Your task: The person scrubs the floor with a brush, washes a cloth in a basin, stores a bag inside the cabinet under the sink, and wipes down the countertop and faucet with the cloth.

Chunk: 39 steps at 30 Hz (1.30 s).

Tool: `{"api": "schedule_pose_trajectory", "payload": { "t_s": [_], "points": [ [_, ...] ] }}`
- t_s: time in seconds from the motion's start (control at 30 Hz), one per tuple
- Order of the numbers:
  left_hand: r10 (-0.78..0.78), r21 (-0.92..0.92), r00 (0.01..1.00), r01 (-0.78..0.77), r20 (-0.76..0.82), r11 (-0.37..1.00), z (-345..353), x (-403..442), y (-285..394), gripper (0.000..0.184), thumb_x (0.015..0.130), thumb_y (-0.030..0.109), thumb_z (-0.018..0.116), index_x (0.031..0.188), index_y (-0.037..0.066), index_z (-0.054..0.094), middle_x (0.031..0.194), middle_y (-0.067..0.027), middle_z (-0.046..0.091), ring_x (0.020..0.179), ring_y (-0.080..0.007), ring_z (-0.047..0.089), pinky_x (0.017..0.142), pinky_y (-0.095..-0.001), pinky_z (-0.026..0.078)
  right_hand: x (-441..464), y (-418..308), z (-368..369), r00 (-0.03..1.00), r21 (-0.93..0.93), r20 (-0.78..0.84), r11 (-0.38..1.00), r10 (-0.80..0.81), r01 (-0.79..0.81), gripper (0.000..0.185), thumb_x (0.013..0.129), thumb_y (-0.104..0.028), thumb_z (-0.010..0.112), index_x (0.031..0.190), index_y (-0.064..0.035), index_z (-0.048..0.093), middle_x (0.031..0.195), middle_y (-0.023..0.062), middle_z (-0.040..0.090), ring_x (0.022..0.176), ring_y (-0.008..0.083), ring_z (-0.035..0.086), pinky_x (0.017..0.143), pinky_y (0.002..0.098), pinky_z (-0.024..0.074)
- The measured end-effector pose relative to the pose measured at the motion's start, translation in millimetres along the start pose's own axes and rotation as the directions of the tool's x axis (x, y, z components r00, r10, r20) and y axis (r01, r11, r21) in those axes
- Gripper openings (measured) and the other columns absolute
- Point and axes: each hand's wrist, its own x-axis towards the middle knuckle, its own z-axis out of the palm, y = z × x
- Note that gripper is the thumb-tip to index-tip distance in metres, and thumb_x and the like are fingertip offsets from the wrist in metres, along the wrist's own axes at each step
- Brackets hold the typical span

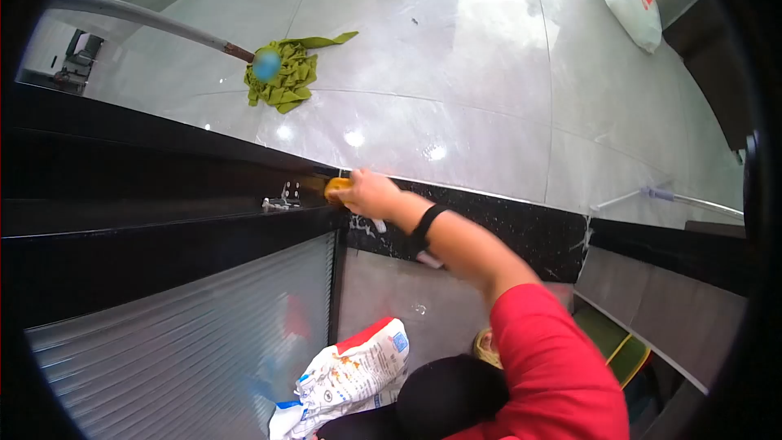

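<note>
My right hand [373,193] reaches in from the lower right, in a red sleeve with a black band on the wrist. Its fingers are closed on a small orange-yellow object [336,190], held low against the black frame [163,187] by the dark floor strip [481,216]. What the object is, I cannot make out. Just left of it, a small metal fitting [283,198] sits on the frame. A small pale item partly shows below the hand. My left hand is out of view.
A green mop head [285,80] lies on the tiled floor [432,65]. Beside my black-clad leg [452,395] is a printed white bag [358,375]. Ribbed glass [187,326] fills the lower left. Another white bag [626,0] and a thin pole [705,206] are at right.
</note>
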Motion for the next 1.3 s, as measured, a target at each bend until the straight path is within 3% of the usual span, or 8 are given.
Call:
{"api": "schedule_pose_trajectory", "payload": {
  "t_s": [0.17,0.23,0.3,0.4,0.6,0.77,1.17,1.3],
  "points": [
    [0.097,0.155,0.995,-0.099,0.021,0.983,20.7,-4.3,-24.8,0.039,0.087,0.021,0.048,0.119,-0.001,0.053,0.126,-0.0215,0.048,0.117,-0.0368,0.044,0.104,-0.0465,0.027,5.3,-14.6,-2.3,0.998,-0.125,0.032,0.991,0.052,-0.047,0.038,0.087,-0.021,0.05,0.123,-0.0316,0.054,0.098,0.0134,0.053,0.093,0.0292,0.056,0.073,0.0365,0.0509],
    [0.075,0.094,0.997,-0.078,0.033,0.993,20.4,5.2,-12.7,0.039,0.088,0.021,0.049,0.12,-0.001,0.052,0.127,-0.0214,0.047,0.118,-0.0369,0.043,0.104,-0.0471,0.027,26.4,-20.9,-38.9,0.823,-0.28,0.529,0.958,0.207,-0.061,0.027,0.088,-0.023,0.049,0.112,-0.0242,0.063,0.094,0.0134,0.055,0.089,0.0298,0.057,0.072,0.0368,0.0509],
    [0.054,0.047,0.998,-0.056,0.041,0.997,16.6,10.2,-5.1,0.039,0.088,0.022,0.049,0.121,0.0,0.051,0.128,-0.0212,0.045,0.118,-0.037,0.042,0.104,-0.0476,0.027,31.7,-7.9,-17.2,0.857,-0.146,0.514,0.988,0.025,0.058,0.023,0.089,-0.025,0.048,0.1,-0.0203,0.068,0.09,0.0142,0.056,0.088,0.0306,0.058,0.07,0.0381,0.0511],
    [0.043,0.014,0.997,-0.044,0.059,0.999,16.8,12.9,-2.1,0.04,0.088,0.022,0.05,0.122,0.0,0.05,0.129,-0.021,0.043,0.119,-0.0372,0.041,0.104,-0.0484,0.027,18.1,-17.6,14.9,0.919,0.06,-0.172,0.935,0.353,-0.348,0.026,0.088,-0.021,0.05,0.111,-0.0181,0.061,0.092,0.0158,0.053,0.087,0.0309,0.057,0.069,0.0369,0.0517],
    [0.008,0.02,0.997,-0.01,0.073,1.0,5.0,22.2,22.6,0.04,0.089,0.022,0.047,0.121,-0.001,0.05,0.124,-0.0222,0.046,0.117,-0.0385,0.042,0.103,-0.0492,0.027,-26.8,-11.0,-6.5,0.972,-0.18,0.234,0.984,0.036,0.007,0.037,0.081,-0.016,0.055,0.118,-0.0193,0.052,0.094,0.0169,0.054,0.085,0.0308,0.057,0.065,0.0348,0.0522],
    [0.058,0.099,0.991,-0.071,0.123,0.993,6.8,18.2,6.6,0.04,0.086,0.018,0.05,0.12,-0.001,0.051,0.125,-0.0224,0.045,0.117,-0.0397,0.041,0.104,-0.0504,0.026,-35.9,-26.5,33.5,0.93,0.006,-0.288,0.971,0.229,-0.238,0.045,0.082,-0.014,0.052,0.126,-0.0193,0.046,0.087,0.0159,0.05,0.079,0.0296,0.055,0.058,0.0362,0.0519],
    [0.066,0.062,0.995,-0.071,0.069,0.996,8.4,24.6,21.1,0.039,0.087,0.02,0.049,0.121,0.0,0.051,0.124,-0.021,0.048,0.116,-0.0379,0.043,0.102,-0.0524,0.026,-53.0,-60.5,58.6,0.857,0.093,-0.356,0.926,0.373,-0.365,0.051,0.082,-0.008,0.048,0.132,-0.0181,0.042,0.086,0.0172,0.049,0.072,0.0281,0.055,0.052,0.0357,0.0517],
    [0.043,-0.016,0.994,-0.042,0.096,0.999,4.4,33.6,25.9,0.039,0.087,0.019,0.049,0.12,-0.001,0.05,0.124,-0.022,0.047,0.115,-0.0387,0.043,0.102,-0.0497,0.028,-92.1,-74.6,73.2,0.983,-0.024,-0.129,0.99,0.133,-0.137,0.056,0.08,-0.007,0.049,0.134,-0.0171,0.038,0.086,0.018,0.047,0.072,0.0281,0.054,0.053,0.0358,0.0526]
  ]
}}
